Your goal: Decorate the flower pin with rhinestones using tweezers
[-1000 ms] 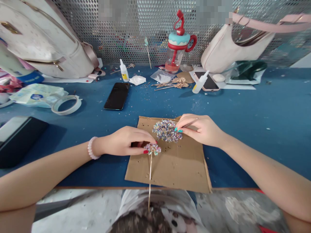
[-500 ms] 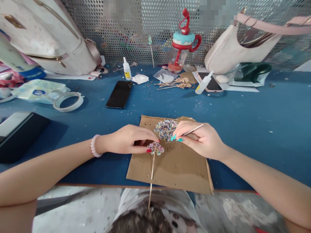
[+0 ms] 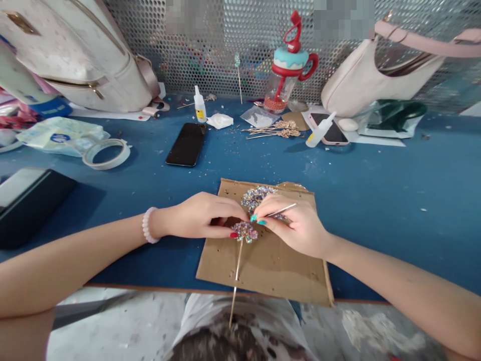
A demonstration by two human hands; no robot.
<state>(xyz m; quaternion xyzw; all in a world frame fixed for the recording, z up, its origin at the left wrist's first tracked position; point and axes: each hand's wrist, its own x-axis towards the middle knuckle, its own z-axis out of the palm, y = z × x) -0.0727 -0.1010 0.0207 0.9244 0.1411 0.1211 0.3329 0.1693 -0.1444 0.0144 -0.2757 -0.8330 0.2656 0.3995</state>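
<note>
My left hand (image 3: 205,215) pinches the head of a hairpin (image 3: 246,232) between thumb and fingers. The head is crusted with pink, clear and greenish gems, and its long gold stem points down toward my lap, past the table edge. In my right hand (image 3: 293,220) is a slim silver tool like tweezers (image 3: 281,209), gripped close to its tip. The tip is hidden by the fingers, right beside the gem head. Just behind them, a pile of loose multicoloured rhinestones (image 3: 256,195) lies on a cardboard sheet (image 3: 289,271), partly covered by my right hand.
Behind the cardboard stand a glue bottle (image 3: 200,105) and a black phone (image 3: 187,144). Gold hairpins (image 3: 276,130), a second glue bottle (image 3: 320,131) and a red-lidded cup (image 3: 283,75) are farther right. Tape (image 3: 106,154) and a dark box (image 3: 33,205) lie left.
My right hand has moved left with the tool, from the rhinestone pile to the hairpin's gem head. My left hand keeps its pinch. The whole view has shifted slightly.
</note>
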